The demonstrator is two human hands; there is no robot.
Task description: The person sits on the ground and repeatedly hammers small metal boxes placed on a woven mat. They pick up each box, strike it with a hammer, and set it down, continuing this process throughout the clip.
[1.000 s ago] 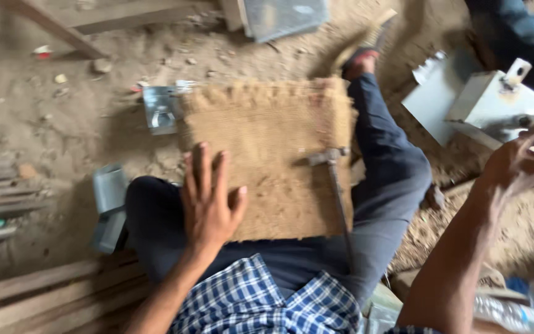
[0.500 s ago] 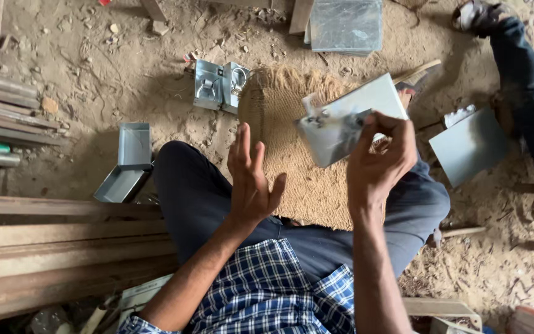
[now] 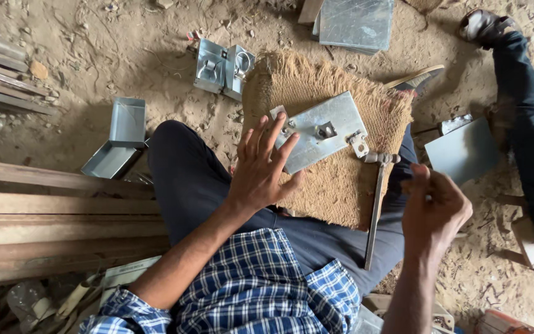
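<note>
1. We sit on the dirt floor (image 3: 94,55) with a burlap mat (image 3: 341,185) spread across our lap, and a flat galvanised metal plate (image 3: 322,130) lies near the mat's upper middle, tilted so its long side runs toward the mat's upper right corner.
2. Our left hand (image 3: 261,167) rests on the plate's lower left end with fingers spread apart and flat, pressing it down rather than clamping it.
3. Our right hand (image 3: 434,207) hovers off the mat's right edge, fingers curled together around something small; we cannot tell what it is, or whether anything is really pinched there.
4. A hammer (image 3: 375,198) lies on the mat's right side, head just beside the plate's right end, handle pointing back toward us. Neither hand touches it.
5. The plate already carries fittings: 1 small latch piece near its centre and tabs at both ends. By our judgement the piece is placed and steadied, while fixing with the hammer is not yet done.
6. Beyond the mat's top edge, 2 finished-looking metal brackets (image 3: 224,62) sit on the dirt, and an open metal box (image 3: 115,139) lies to our left near wooden planks (image 3: 50,210).
7. More metal sheets (image 3: 356,21) lie further off, and another person's leg (image 3: 526,124) stretches along the right.
</note>
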